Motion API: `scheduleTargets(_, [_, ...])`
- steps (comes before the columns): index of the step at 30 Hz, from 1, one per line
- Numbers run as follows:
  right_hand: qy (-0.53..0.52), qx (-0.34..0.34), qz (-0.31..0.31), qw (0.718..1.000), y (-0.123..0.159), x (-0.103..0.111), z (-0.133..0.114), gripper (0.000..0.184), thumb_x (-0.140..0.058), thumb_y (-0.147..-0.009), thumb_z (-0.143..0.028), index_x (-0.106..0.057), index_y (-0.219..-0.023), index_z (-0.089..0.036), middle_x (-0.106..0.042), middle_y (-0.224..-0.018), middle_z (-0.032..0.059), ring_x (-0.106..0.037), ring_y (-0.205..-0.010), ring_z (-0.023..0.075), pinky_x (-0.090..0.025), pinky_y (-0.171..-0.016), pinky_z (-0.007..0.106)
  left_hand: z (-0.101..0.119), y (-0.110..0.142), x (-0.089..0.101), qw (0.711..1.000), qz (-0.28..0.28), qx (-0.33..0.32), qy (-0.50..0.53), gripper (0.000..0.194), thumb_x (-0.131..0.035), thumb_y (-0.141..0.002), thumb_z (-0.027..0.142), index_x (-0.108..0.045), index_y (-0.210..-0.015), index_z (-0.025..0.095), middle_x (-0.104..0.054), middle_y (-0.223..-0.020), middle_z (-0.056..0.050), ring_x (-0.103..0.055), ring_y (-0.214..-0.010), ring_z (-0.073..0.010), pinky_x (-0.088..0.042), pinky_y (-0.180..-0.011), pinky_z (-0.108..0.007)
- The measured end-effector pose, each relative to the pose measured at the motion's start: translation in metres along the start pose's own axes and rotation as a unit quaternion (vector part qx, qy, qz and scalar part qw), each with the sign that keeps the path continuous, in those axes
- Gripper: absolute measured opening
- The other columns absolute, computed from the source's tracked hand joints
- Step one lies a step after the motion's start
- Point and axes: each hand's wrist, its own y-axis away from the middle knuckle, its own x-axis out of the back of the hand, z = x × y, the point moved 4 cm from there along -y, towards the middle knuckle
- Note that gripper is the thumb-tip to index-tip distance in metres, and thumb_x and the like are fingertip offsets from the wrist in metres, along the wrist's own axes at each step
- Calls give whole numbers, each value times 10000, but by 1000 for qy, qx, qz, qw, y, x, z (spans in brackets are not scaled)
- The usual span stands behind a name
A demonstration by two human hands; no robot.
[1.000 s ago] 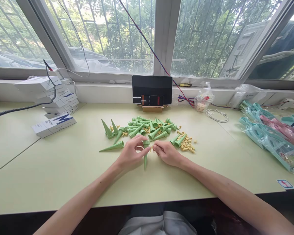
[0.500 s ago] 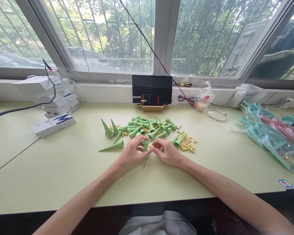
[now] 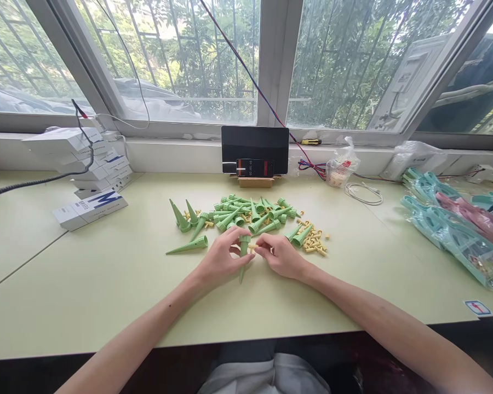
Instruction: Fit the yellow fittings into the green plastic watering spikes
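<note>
My left hand [image 3: 224, 253] is closed around a green plastic plant-watering spike [image 3: 244, 249], its ridged cap up and its tip pointing down. My right hand [image 3: 280, 254] pinches a small yellow plastic peg [image 3: 252, 247] at the side of the spike, just below the cap. Whether the peg's end sits in the spike, I cannot tell. Behind my hands lies a heap of green spikes [image 3: 254, 210] with yellow pegs among them. Beyond my right hand is a pile of yellow pegs [image 3: 314, 241]. One loose spike [image 3: 188, 245] lies left of my left hand.
White boxes [image 3: 92, 209] are stacked at the left. A phone [image 3: 254, 167] leans on a dark screen [image 3: 254, 139] at the back. To the right are a coiled white cable [image 3: 363, 193], a plastic bag [image 3: 342, 167] and wrapped turquoise items [image 3: 443, 230].
The spike's tip has shifted slightly, and my right fingertips have moved a little up and right around the peg. The heaps have not moved.
</note>
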Motion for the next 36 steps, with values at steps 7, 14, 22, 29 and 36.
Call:
scheduleTargets(7, [11, 12, 1, 1000, 0, 0, 0, 181, -502, -930, -190, -496, -749, -184, -519, -674, -22, -417, -599, 113, -322, -586, 244, -1, 0, 0, 1000, 1, -3, -5, 306, -661, -844, 319, -589, -1128, 231, -565, -1107, -29, -588, -746, -100, -595, -705, -287])
scheduleTargets(14, [8, 18, -7, 1000, -1, -1, -2, 212, -469, -942, -187, -463, -730, -189, -485, -655, -28, -400, -597, 114, -306, -589, 242, 0, 1, -1, 1000, 4, -7, -11, 308, -661, -843, 315, -595, -1134, 239, -571, -1097, -23, -590, -752, -98, -594, -704, -279])
scheduleTargets(22, [10, 13, -15, 1000, -1, 0, -4, 264, -447, -953, -201, -395, -693, -198, -429, -630, -36, -368, -584, 114, -292, -579, 243, 2, 1, 1, 1000, 4, -13, -14, 314, -655, -848, 322, -600, -1145, 240, -576, -1084, -30, -588, -757, -106, -593, -709, -288])
scheduleTargets(29, [6, 10, -17, 1000, -1, -1, -4, 272, -439, -953, -206, -379, -688, -199, -414, -624, -40, -353, -580, 111, -284, -579, 247, 3, 1, -1, 1000, 11, -19, -19, 300, -645, -846, 314, -604, -1132, 232, -581, -1074, -37, -574, -736, -105, -590, -697, -288])
scheduleTargets(36, [-4, -2, -18, 1000, -1, 0, -7, 284, -425, -960, -240, -372, -684, -201, -403, -624, -39, -346, -585, 115, -278, -581, 256, 4, 2, -1, 999, 16, -35, -30, 292, -632, -847, 268, -591, -1134, 228, -572, -1077, -43, -554, -708, -98, -571, -660, -277])
